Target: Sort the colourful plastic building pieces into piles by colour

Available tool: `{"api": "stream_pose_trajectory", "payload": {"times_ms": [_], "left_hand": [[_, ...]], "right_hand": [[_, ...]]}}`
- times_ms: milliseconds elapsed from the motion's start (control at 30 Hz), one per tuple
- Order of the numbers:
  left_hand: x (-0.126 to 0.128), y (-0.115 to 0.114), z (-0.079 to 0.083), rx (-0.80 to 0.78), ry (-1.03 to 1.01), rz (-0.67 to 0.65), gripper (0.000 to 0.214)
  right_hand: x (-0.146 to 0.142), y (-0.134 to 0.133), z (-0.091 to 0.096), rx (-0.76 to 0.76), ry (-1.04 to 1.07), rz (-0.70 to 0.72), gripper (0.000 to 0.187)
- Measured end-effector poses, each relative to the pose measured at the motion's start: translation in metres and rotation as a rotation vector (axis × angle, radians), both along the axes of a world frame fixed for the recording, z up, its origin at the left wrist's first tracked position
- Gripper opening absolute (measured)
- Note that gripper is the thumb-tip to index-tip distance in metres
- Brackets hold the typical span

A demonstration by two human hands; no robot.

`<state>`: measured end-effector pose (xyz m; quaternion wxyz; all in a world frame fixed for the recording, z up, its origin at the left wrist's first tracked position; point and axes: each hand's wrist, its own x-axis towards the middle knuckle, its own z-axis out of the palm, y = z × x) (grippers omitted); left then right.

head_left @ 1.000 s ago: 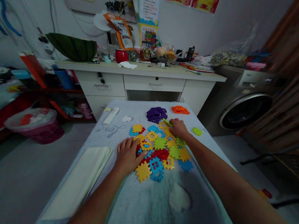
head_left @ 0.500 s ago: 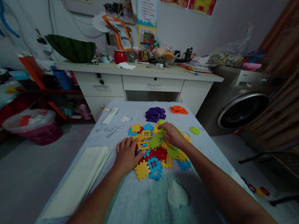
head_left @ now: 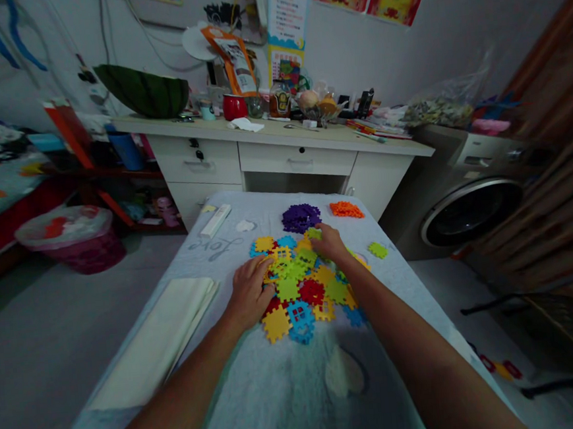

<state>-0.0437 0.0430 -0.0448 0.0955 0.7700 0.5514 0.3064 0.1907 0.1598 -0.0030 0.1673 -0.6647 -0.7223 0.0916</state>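
A heap of flat plastic interlocking tiles [head_left: 308, 291] in yellow, green, red and blue lies on a light blue cloth-covered table [head_left: 290, 386]. My left hand [head_left: 249, 290] rests flat on the heap's left side, fingers stretched over the tiles. My right hand [head_left: 327, 243] is at the heap's far edge, fingers curled on a green tile [head_left: 314, 233]. Beyond it lie a purple tile pile [head_left: 300, 217], an orange tile pile [head_left: 346, 210] and a single green tile [head_left: 378, 250] to the right.
A folded cream cloth [head_left: 160, 340] lies at the table's left edge, a white tube [head_left: 215, 221] at the far left. Behind stand a cluttered white desk [head_left: 281, 152], a washing machine [head_left: 469, 210] on the right and a pink bin [head_left: 73, 238] on the floor.
My right hand has moved leftward and farther across the heap's far edge to a green tile. My left hand slid slightly forward onto the tiles; several tiles shifted.
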Motion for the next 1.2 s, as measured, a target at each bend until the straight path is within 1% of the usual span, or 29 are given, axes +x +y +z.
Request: {"api": "stream_pose_trajectory", "payload": {"times_ms": [67, 133, 233, 333, 400, 467, 533, 567, 600, 667, 700, 800, 867, 933, 1000, 1133, 1200], "left_hand": [[0.002, -0.004, 0.006, 0.027, 0.011, -0.053, 0.048], [0.004, -0.009, 0.012, 0.052, 0.066, -0.126, 0.052], [0.006, -0.017, 0.017, 0.037, 0.168, -0.249, 0.055], [0.008, -0.020, 0.016, -0.003, 0.213, -0.275, 0.056], [0.009, -0.020, 0.015, -0.012, 0.213, -0.240, 0.052], [0.010, -0.019, 0.014, 0.000, 0.207, -0.197, 0.047], [0.009, -0.018, 0.013, 0.020, 0.207, -0.153, 0.044], [0.009, -0.017, 0.013, 0.030, 0.210, -0.129, 0.044], [0.008, -0.017, 0.012, 0.038, 0.215, -0.102, 0.044], [0.006, -0.015, 0.011, 0.046, 0.227, -0.041, 0.044], [0.005, -0.015, 0.010, 0.047, 0.231, -0.012, 0.044], [0.004, -0.013, 0.007, 0.046, 0.232, 0.044, 0.043], [0.004, -0.012, 0.005, 0.050, 0.222, 0.050, 0.043], [0.005, -0.011, 0.003, 0.058, 0.209, 0.031, 0.045], [0.007, -0.011, 0.003, 0.069, 0.195, -0.009, 0.049], [0.011, -0.015, 0.007, 0.074, 0.166, -0.107, 0.053], [0.013, -0.017, 0.011, 0.063, 0.172, -0.160, 0.053]], "right_hand": [[0.002, 0.008, -0.007, -0.083, -0.080, -0.025, 0.050], [0.004, 0.010, -0.012, -0.119, -0.118, -0.021, 0.050], [0.010, 0.005, -0.014, -0.097, -0.098, -0.014, 0.048], [0.015, -0.008, -0.009, -0.013, 0.024, 0.027, 0.045], [0.014, -0.022, -0.006, 0.053, 0.138, 0.142, 0.042], [0.008, -0.040, -0.005, 0.090, 0.224, 0.318, 0.042], [0.000, -0.059, -0.006, 0.089, 0.235, 0.477, 0.044], [-0.004, -0.067, -0.006, 0.082, 0.213, 0.523, 0.047], [-0.007, -0.075, -0.007, 0.074, 0.179, 0.540, 0.050], [-0.009, -0.085, -0.005, 0.059, 0.103, 0.523, 0.052], [-0.008, -0.088, -0.003, 0.049, 0.068, 0.509, 0.050], [0.002, -0.089, 0.004, 0.022, -0.020, 0.469, 0.037], [0.012, -0.087, 0.008, 0.028, -0.051, 0.391, 0.030], [0.021, -0.085, 0.008, 0.059, -0.045, 0.283, 0.028], [0.030, -0.084, 0.006, 0.085, 0.020, 0.204, 0.030], [0.046, -0.080, 0.002, 0.078, 0.252, 0.136, 0.041], [0.060, -0.074, 0.000, 0.118, 0.273, 0.071, 0.038]]}}
